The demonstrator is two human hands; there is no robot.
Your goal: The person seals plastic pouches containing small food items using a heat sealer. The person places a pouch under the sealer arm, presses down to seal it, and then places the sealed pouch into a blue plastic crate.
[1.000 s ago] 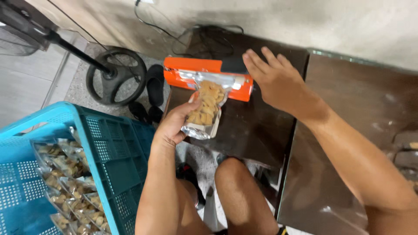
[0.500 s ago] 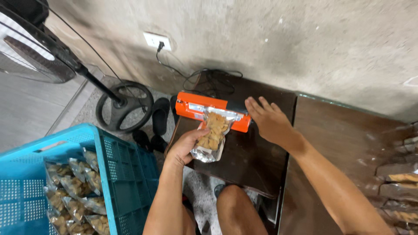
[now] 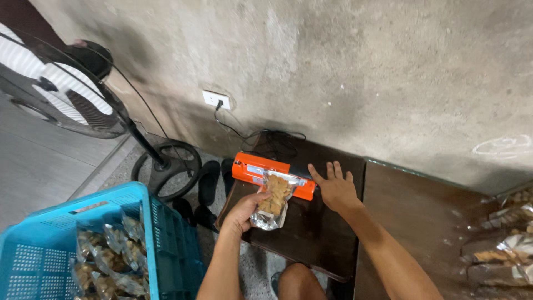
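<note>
My left hand (image 3: 243, 210) grips a clear plastic bag of brown snack pieces (image 3: 273, 202) by its left side. The bag's top edge lies in the jaw of an orange heat sealer (image 3: 250, 168) on a dark wooden table (image 3: 316, 233). My right hand (image 3: 335, 187) rests flat, fingers spread, at the sealer's right end, beside its dark part. It holds nothing.
A blue plastic crate (image 3: 161, 239) with several filled snack bags stands at lower left. A standing fan (image 3: 61, 94) with round base (image 3: 166, 166) is to the left. Dark sandals (image 3: 209, 183) lie on the floor. A wall socket (image 3: 216, 100) feeds the sealer's cable. More sealed bags (image 3: 502, 244) lie at right.
The camera has tilted up, showing more wall and fan. My right hand has come down from above the sealer onto its right end. My left hand still holds the bag in the sealer.
</note>
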